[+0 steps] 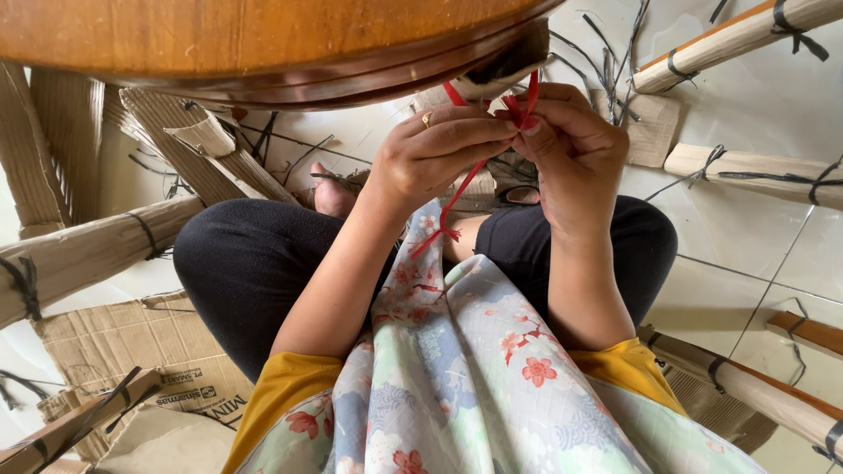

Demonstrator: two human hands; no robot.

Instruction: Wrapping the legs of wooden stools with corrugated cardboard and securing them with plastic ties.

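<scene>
Together, the left hand and right hand pinch a red plastic strap under the round wooden tabletop.

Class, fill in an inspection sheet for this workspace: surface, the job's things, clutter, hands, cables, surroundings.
Surface: white tiled floor.
Job's things: red strap at the round wooden piece, by its cardboard wrap.
Clutter: loose black straps, flat cardboard.
Hands: left hand and right hand both pinch the red strap.
Cables: nothing seen.
Surroundings: cardboard-wrapped wooden parts tied with black straps.
</scene>
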